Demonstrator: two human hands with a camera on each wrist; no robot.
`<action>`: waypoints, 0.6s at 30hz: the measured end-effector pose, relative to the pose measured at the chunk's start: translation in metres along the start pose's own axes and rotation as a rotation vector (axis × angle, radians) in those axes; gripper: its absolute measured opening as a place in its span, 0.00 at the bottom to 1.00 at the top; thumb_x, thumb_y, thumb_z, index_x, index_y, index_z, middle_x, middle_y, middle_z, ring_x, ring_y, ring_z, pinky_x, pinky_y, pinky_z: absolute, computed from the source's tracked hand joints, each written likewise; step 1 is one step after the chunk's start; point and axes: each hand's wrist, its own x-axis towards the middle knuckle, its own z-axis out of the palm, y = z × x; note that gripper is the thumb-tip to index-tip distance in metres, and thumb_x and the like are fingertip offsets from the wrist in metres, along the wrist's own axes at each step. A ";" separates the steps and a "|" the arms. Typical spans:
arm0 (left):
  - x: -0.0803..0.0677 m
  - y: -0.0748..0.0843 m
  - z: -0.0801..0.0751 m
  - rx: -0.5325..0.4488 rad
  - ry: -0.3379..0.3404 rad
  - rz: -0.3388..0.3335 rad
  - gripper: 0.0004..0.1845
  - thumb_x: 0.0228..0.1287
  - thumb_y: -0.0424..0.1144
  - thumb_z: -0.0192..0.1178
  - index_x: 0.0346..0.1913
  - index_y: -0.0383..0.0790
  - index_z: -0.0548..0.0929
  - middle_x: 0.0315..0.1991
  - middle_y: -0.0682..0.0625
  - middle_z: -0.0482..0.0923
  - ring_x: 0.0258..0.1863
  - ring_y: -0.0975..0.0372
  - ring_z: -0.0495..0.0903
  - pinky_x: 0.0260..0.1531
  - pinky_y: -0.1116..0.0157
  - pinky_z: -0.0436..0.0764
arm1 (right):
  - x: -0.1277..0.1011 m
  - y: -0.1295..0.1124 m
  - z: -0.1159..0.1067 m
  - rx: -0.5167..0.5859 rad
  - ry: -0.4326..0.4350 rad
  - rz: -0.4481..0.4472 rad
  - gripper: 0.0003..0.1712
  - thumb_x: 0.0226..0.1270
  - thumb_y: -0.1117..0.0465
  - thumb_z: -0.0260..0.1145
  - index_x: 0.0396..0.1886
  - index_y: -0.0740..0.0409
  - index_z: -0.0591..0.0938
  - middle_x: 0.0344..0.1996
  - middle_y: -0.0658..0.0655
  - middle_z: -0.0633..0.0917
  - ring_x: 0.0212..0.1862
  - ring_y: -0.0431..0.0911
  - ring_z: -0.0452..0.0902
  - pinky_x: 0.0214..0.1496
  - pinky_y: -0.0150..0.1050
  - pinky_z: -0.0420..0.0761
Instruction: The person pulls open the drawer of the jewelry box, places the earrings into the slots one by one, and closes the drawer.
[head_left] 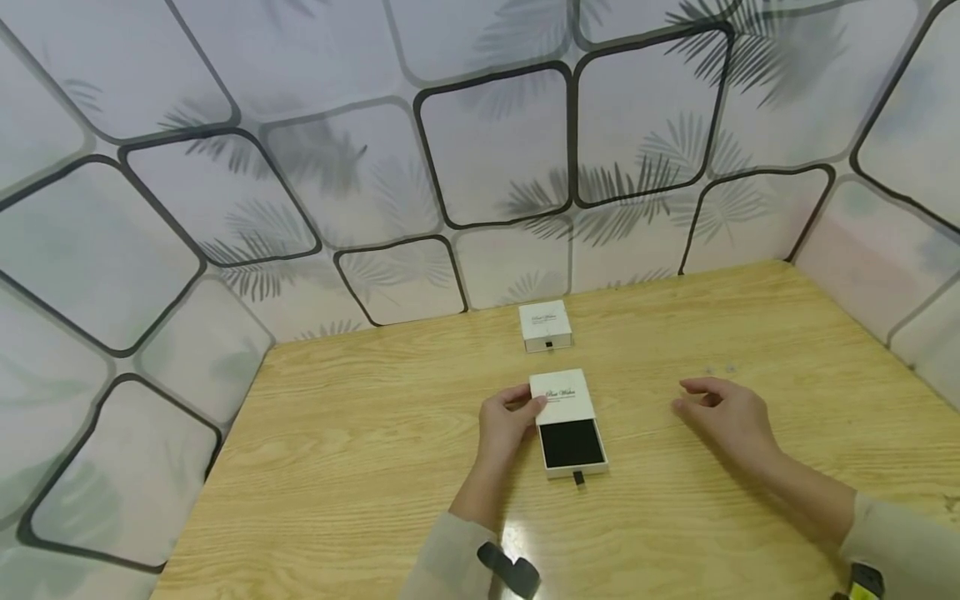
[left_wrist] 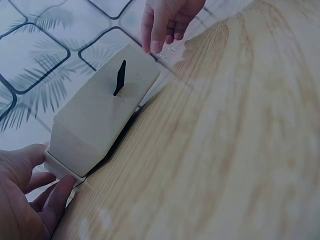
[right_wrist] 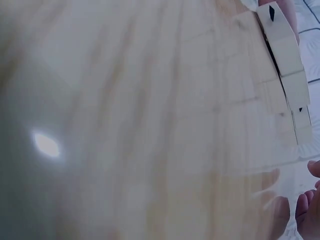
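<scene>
A white slide-out box (head_left: 562, 395) lies at the table's middle, its drawer (head_left: 572, 443) pulled toward me to show a black lining and a small black pull tab. My left hand (head_left: 525, 402) grips the box's sleeve at its left side, thumb on the lid; the left wrist view shows the same hand (left_wrist: 30, 185) at the rear end of the box (left_wrist: 100, 115). My right hand (head_left: 686, 397) hovers low over the wood to the right of the box, fingers loosely curled and holding nothing. Its fingertips (right_wrist: 307, 200) show at the right wrist view's edge.
A second, closed white box (head_left: 545, 325) stands behind the first, near the back wall. Two tiny pale items (head_left: 718, 367) lie on the wooden table (head_left: 360, 433) just beyond my right hand. Patterned walls close off the back and both sides.
</scene>
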 end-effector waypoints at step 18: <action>0.000 -0.002 0.000 0.000 -0.003 0.006 0.19 0.55 0.34 0.69 0.50 0.32 0.82 0.43 0.43 0.82 0.28 0.64 0.81 0.28 0.67 0.85 | 0.023 0.027 -0.025 -0.009 0.076 -0.023 0.22 0.62 0.55 0.67 0.47 0.70 0.81 0.35 0.66 0.85 0.27 0.27 0.71 0.21 0.26 0.75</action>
